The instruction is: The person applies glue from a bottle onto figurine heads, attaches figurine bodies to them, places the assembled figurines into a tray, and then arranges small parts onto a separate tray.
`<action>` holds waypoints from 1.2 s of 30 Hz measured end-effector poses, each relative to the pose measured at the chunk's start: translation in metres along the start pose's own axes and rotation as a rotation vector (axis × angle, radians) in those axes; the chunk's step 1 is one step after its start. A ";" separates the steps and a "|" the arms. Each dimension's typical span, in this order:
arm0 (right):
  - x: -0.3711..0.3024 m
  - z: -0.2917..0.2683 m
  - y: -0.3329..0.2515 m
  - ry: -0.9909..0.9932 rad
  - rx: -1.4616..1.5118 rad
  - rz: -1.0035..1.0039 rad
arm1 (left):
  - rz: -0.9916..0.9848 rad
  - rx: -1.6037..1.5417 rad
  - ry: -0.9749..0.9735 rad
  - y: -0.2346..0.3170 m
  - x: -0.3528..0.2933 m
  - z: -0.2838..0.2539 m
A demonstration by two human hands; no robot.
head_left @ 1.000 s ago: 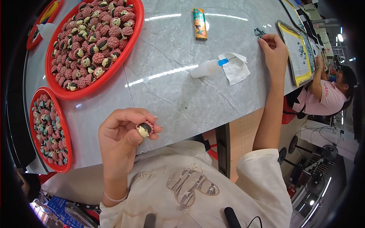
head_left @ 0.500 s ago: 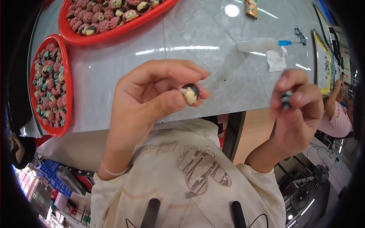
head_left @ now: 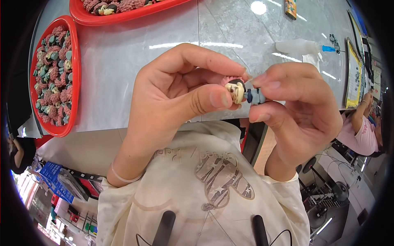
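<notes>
My left hand (head_left: 176,90) pinches a small figurine head (head_left: 234,91) between thumb and fingers; it has a cream face, a dark band and pink textured hair. Facing it, my right hand (head_left: 299,102) is closed on a small blue-grey figurine body (head_left: 257,96) with a dark collar. The body's collar end meets the head or lies right against it; I cannot tell whether they are joined. Both pieces are held over the table's near edge, in front of my chest.
A red oval tray (head_left: 75,98) of pink and blue-grey figurines stands at the left. Another red tray (head_left: 123,17) of pink pieces is at the far left. On the grey table (head_left: 230,53) lie a translucent bottle (head_left: 297,46) with a blue tip and an orange tube (head_left: 290,9). A person (head_left: 361,131) sits at the right.
My right hand has moved left and brought the figurine body up to the head. My left hand has shifted slightly right, and the head's face has turned. The view has tilted a little.
</notes>
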State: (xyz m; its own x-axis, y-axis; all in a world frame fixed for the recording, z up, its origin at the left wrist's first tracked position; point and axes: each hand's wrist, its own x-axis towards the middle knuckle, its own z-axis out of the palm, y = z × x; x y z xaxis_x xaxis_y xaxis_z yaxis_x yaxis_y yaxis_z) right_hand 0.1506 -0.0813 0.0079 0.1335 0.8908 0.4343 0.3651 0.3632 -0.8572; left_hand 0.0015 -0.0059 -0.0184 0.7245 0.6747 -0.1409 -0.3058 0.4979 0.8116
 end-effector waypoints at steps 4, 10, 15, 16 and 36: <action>-0.005 0.007 0.000 0.084 -0.055 -0.036 | 0.016 0.003 0.013 -0.003 0.001 -0.001; -0.002 0.013 -0.001 0.115 -0.193 -0.113 | 0.076 -0.029 -0.005 -0.006 0.002 -0.003; -0.001 0.019 -0.003 0.142 -0.196 -0.027 | 0.166 0.086 0.036 -0.005 0.002 -0.005; -0.002 0.019 -0.002 0.139 -0.179 -0.039 | 0.177 0.100 0.047 -0.004 0.001 -0.003; -0.018 -0.001 -0.001 0.264 -0.348 0.067 | 0.634 2.083 0.323 0.125 -0.040 -0.114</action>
State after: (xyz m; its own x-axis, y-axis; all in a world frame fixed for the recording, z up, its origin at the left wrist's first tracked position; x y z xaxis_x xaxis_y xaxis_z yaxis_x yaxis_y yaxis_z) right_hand 0.1491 -0.0976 0.0015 0.3822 0.7926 0.4752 0.6299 0.1528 -0.7615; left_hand -0.1356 0.0915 0.0238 0.6597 0.6170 0.4290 0.6751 -0.7374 0.0225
